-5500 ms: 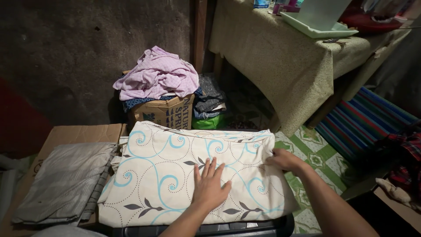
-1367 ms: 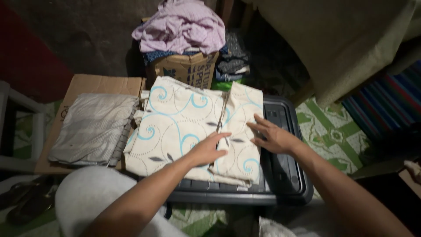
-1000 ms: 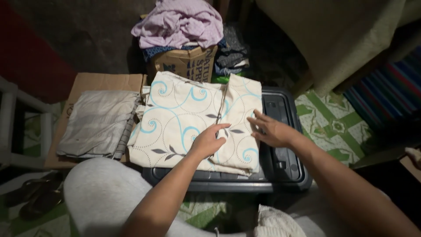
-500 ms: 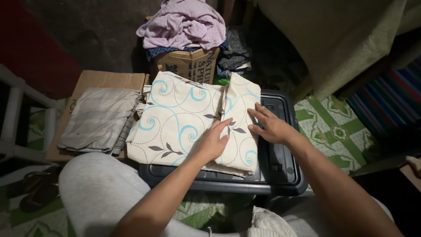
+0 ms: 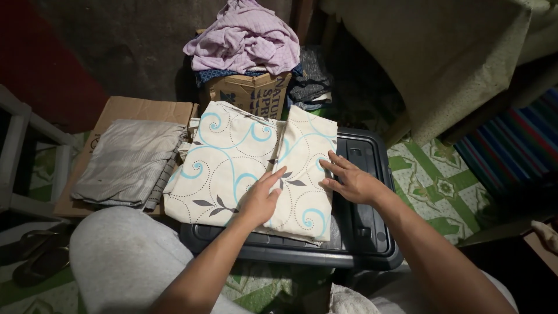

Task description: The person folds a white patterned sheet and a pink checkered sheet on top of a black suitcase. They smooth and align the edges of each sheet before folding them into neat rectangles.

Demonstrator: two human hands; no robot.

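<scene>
Lengthwise away from the person, folded cream cloth (image 5: 232, 163) under flat, released fingers of left hand (image 5: 260, 202) and right hand (image 5: 351, 183)

A dark plastic bin lid (image 5: 366, 197) carries the folded cream cloth with blue swirls (image 5: 244, 163). Beside it, flattened cardboard (image 5: 125, 107) on the green-patterned floor (image 5: 430, 180) bears a folded grey striped cloth (image 5: 128, 163). A dark sandal (image 5: 32, 264) lies on the floor.

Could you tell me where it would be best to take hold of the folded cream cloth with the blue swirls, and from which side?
Probably the right edge of the cream cloth, approached from the right: the folded-over flap's edge lies exposed on the dark bin lid, beside the right hand, whereas its left side crowds the grey cloth.
</scene>
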